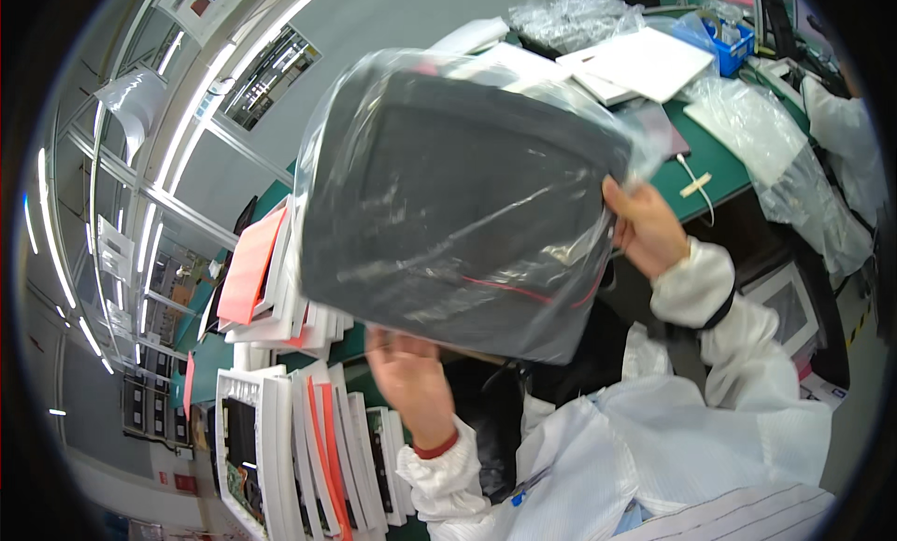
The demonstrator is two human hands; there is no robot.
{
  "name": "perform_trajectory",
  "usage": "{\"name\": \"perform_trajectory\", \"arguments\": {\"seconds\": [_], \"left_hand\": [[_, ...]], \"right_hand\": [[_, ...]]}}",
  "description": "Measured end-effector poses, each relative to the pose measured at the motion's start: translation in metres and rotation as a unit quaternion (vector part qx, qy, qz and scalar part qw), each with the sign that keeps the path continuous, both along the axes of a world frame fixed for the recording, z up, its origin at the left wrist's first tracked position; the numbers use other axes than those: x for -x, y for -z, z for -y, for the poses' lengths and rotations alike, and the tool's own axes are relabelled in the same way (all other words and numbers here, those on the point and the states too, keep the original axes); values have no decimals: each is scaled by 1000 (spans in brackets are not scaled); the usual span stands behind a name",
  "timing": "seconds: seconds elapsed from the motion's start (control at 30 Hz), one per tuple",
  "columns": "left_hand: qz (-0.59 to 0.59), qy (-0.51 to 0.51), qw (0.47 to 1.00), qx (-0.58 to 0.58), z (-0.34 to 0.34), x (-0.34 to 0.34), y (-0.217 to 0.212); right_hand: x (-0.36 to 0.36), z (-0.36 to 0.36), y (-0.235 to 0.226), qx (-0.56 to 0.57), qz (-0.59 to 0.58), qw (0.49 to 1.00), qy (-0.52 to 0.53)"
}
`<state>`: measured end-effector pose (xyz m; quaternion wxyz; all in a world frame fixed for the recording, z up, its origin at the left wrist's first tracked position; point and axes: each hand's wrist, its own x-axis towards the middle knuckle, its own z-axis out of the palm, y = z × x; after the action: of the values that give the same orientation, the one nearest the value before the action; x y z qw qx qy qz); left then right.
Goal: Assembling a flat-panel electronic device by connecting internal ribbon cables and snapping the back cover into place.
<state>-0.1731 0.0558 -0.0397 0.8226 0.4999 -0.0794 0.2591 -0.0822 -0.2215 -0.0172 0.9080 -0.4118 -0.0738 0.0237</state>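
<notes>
Up in front of me I hold a dark flat panel [458,205] wrapped in a clear plastic bag [322,167]. My left hand [411,377] grips its edge at six o'clock, my right hand [645,228] clasps the edge at three o'clock. White boxes [318,448] stand at seven o'clock on the green surface [724,163].

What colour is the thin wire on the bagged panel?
Red, running along the wire on the dark panel; the head view shows it.
</notes>
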Motion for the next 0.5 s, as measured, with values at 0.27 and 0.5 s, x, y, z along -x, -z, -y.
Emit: {"name": "perform_trajectory", "arguments": {"seconds": [0.27, 0.5], "left_hand": [[-44, 75, 993, -83, 33, -46, -10], [-87, 188, 971, -121, -1, -90, -43]], "right_hand": [[24, -15, 81, -140, 7, 990, 6], [4, 53, 89, -119, 83, 981, -129]]}}
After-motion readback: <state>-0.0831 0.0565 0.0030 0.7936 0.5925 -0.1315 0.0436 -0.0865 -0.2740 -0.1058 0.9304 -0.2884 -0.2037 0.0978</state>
